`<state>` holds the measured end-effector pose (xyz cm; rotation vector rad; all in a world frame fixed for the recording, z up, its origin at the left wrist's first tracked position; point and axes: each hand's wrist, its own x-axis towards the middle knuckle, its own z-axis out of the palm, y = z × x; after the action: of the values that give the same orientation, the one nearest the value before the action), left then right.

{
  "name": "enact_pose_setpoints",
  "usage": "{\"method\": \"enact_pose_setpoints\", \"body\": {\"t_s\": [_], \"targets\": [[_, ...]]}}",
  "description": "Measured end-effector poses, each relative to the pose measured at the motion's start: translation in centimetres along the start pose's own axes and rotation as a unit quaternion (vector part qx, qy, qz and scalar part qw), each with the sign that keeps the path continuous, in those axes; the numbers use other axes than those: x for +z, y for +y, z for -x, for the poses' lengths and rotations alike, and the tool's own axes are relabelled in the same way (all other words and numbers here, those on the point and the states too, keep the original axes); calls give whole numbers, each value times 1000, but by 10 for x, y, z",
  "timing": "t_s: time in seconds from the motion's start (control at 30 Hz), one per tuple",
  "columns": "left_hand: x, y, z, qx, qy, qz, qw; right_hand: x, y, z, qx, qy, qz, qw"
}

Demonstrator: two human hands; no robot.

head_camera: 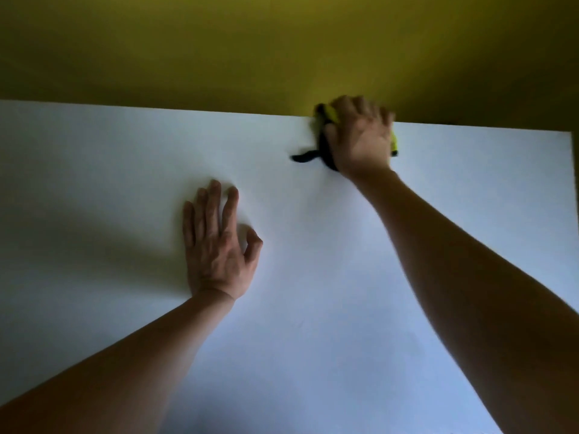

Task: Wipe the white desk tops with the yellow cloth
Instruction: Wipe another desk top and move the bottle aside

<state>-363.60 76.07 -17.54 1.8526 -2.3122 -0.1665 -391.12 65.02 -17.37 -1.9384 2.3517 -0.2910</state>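
No writing, labels, brand names, numbers or signs can be read anywhere in this view. The white bench (pixel 313 308), the plain yellow wall (pixel 250 51) toward twelve o'clock, and the yellow cloth (pixel 330 114) toward one o'clock all show bare surfaces with no lettering. The cloth is blurred.

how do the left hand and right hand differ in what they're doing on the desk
The left hand lies flat with straight fingers and holds nothing; the right hand presses the yellow cloth. The left hand is mid-desk; the right hand is at the far edge. Both rest on the white desk top.
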Motion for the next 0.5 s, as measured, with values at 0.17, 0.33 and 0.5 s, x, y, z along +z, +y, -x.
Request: {"method": "enact_pose_setpoints", "body": {"t_s": [0.17, 0.33, 0.5], "targets": [[-1, 3, -1, -5, 4, 4, 1000, -14, 61, 6, 103, 11, 14, 994], [1, 2, 0, -4, -2, 3, 1000, 3, -12, -1, 103, -6, 37, 994], [1, 1, -1, 5, 2, -2, 1000, 22, -108, -11, 16, -9, -8, 1000]]}}
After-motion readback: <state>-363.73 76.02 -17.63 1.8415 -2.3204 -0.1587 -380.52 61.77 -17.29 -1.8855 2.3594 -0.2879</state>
